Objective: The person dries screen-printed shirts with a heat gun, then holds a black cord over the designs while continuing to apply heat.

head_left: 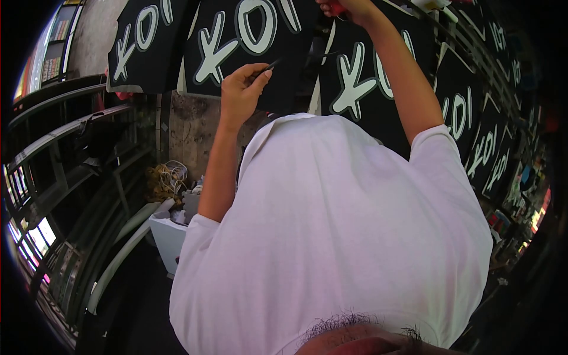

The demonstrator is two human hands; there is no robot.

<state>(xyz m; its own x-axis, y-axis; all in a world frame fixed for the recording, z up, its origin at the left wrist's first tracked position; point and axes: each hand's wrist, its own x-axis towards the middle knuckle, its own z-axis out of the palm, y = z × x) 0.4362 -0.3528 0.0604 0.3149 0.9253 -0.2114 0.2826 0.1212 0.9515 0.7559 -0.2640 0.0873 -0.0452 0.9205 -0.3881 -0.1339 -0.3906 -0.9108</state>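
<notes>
Black panels with white outlined lettering lie side by side in front of me, one panel [284,89] by my left hand and another lettered panel [322,100] under my right arm. My left hand [244,93] is closed in a pinch, thumb against fingers, on a thin dark strip [273,64] that points toward the gap between these two panels. At the top edge, partly cut off, my right hand [349,9] is closed around a small red object [337,7]. Its kind does not show.
To the left stand metal frame rails [65,130]. A white box [168,239] sits low beside my body, near a bundle of coiled cable [171,177]. More lettered black panels [458,112] run down the right side, next to metal bars [482,53].
</notes>
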